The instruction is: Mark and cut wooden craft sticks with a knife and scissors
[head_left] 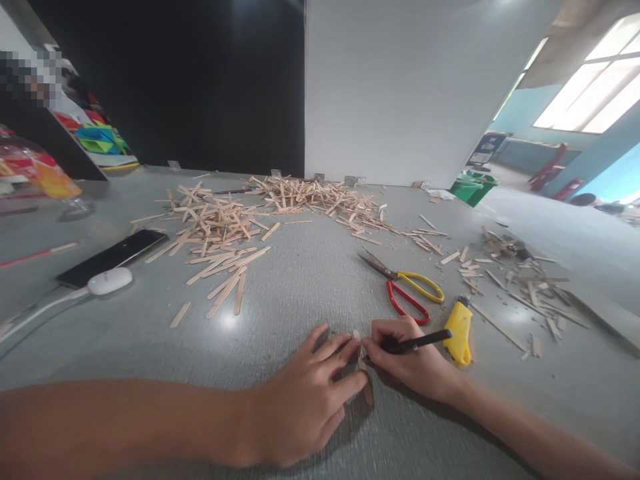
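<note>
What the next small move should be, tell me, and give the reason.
Probably a short pen stroke on the wooden stick: the right hand grips the black pen with its writing end low beside the stick, and the left hand has its fingers on it, which should help steady it.
</note>
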A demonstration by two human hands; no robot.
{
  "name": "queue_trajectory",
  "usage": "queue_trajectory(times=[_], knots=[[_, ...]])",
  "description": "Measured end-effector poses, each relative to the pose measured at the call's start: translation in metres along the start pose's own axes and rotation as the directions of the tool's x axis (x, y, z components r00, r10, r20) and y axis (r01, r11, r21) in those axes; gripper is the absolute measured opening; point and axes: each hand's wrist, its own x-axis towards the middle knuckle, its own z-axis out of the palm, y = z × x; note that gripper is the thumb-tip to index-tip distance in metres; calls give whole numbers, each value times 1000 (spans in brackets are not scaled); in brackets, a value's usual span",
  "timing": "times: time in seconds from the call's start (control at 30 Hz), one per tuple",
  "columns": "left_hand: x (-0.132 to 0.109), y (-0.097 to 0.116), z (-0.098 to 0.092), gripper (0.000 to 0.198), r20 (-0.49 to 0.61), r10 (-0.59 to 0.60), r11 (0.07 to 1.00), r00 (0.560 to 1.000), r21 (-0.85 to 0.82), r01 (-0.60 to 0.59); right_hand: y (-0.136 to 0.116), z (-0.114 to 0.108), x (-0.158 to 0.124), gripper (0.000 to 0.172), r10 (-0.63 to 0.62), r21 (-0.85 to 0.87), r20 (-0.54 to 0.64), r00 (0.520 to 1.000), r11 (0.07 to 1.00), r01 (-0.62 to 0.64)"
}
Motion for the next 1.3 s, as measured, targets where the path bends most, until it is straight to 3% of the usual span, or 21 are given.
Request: queue_trajectory(times=[0.6,1.3], knots=[[2,1,-2,33,64,-9,1000,998,23,8,0,4,-1,37,67,46,-14,998,997,-67],[2,1,-3,32,104,-19,1000,994,10,18,-3,2,0,40,21,41,-4,1000,999,-21]])
